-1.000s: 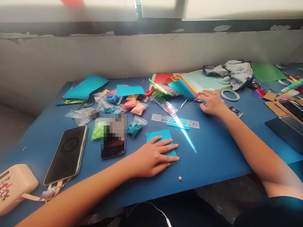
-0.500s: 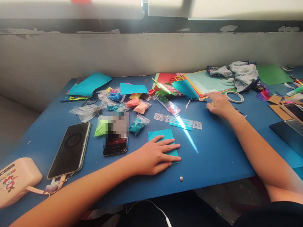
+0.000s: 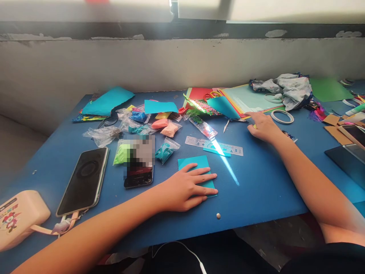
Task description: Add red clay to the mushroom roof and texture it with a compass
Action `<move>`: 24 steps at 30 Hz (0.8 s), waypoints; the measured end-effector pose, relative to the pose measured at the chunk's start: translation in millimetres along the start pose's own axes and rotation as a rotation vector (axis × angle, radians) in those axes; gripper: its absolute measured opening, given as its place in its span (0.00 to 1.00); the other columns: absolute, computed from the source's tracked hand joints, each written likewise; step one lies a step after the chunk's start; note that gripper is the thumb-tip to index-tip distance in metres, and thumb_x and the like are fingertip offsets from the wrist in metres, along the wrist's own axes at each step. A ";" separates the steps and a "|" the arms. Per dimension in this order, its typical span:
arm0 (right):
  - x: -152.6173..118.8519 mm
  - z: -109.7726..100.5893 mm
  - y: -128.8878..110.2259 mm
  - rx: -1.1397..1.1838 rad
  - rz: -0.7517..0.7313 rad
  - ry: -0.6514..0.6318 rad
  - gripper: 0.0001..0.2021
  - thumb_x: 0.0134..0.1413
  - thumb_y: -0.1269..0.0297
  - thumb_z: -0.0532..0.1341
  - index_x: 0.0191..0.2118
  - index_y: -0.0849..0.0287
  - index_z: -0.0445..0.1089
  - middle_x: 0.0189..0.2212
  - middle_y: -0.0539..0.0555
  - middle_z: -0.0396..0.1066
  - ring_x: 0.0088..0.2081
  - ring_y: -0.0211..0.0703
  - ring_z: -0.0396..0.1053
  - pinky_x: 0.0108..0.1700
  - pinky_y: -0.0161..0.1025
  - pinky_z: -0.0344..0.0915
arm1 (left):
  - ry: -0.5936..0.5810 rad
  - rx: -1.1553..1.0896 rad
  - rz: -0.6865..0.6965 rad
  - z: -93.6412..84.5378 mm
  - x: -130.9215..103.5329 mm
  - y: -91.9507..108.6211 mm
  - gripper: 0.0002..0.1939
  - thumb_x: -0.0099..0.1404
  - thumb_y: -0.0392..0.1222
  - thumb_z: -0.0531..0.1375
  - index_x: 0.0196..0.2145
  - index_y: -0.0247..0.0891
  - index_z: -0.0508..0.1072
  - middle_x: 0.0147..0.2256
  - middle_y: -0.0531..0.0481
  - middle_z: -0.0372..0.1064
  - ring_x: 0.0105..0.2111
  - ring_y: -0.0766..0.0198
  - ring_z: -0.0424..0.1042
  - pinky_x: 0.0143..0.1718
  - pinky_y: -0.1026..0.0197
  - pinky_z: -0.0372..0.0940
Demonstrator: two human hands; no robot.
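My left hand (image 3: 189, 188) lies flat with spread fingers on a small blue paper (image 3: 199, 163) near the table's front edge. Farther back on the right, my right hand (image 3: 262, 127) has its index finger stretched toward the lower corner of a stack of coloured sheets (image 3: 242, 99). Its other fingers are curled, with a bit of something yellow-green showing by the thumb; what it is I cannot make out. Between the hands lies a clear stencil ruler (image 3: 196, 142), partly over a blue strip (image 3: 215, 152). A white pointed tool (image 3: 226, 126) rests left of my right hand.
Bags of coloured clay (image 3: 168, 149) and two phones (image 3: 84, 179) (image 3: 139, 177) lie left of centre. A pink power bank (image 3: 25, 215) is at far left. Behind my right hand are a tape roll (image 3: 282, 117) and a crumpled grey bag (image 3: 293, 89). Cardboard pieces (image 3: 336, 135) lie at right.
My right hand has shifted very slightly to the left. My left hand remains flat on the blue paper.
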State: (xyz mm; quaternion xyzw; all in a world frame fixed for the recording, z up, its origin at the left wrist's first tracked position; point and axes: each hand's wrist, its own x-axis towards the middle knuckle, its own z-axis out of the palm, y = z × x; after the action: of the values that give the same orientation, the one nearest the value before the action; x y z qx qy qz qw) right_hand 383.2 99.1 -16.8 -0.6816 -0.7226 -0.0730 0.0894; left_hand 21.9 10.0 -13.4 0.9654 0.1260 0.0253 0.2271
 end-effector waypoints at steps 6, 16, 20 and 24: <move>-0.3 -1.9 -4.0 0.005 -0.004 0.018 0.30 0.50 0.65 0.50 0.61 0.64 0.59 0.56 0.65 0.67 0.55 0.62 0.66 0.54 0.57 0.61 | 0.009 -0.013 0.002 -1.4 0.0 0.8 0.18 0.72 0.42 0.50 0.56 0.48 0.70 0.64 0.50 0.55 0.65 0.49 0.54 0.63 0.39 0.49; 0.3 1.5 -1.8 0.013 -0.012 0.018 0.29 0.53 0.60 0.50 0.61 0.62 0.60 0.53 0.65 0.69 0.56 0.63 0.65 0.53 0.58 0.62 | 0.005 -0.008 -0.005 -2.1 0.5 0.8 0.18 0.72 0.42 0.50 0.56 0.48 0.70 0.65 0.51 0.55 0.65 0.50 0.53 0.64 0.41 0.49; 0.1 0.8 -2.5 -0.017 0.003 -0.016 0.30 0.55 0.57 0.49 0.62 0.63 0.58 0.54 0.66 0.68 0.55 0.63 0.65 0.53 0.57 0.62 | 0.010 -0.006 0.000 -1.5 0.2 0.8 0.18 0.72 0.43 0.50 0.56 0.49 0.70 0.64 0.52 0.55 0.65 0.50 0.54 0.64 0.40 0.49; 1.8 4.3 1.7 -0.057 -0.033 -0.012 0.26 0.56 0.54 0.50 0.56 0.62 0.65 0.51 0.66 0.70 0.53 0.62 0.67 0.50 0.56 0.64 | 0.002 -0.001 -0.002 -1.2 0.1 0.9 0.18 0.72 0.43 0.49 0.56 0.49 0.70 0.65 0.52 0.55 0.65 0.50 0.53 0.63 0.40 0.49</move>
State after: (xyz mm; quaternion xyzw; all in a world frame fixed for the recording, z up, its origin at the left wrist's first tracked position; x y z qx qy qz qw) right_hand 384.7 101.9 -20.6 -0.6722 -0.7319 -0.0910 0.0643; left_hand 22.1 9.8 -11.9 0.9651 0.1273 0.0259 0.2273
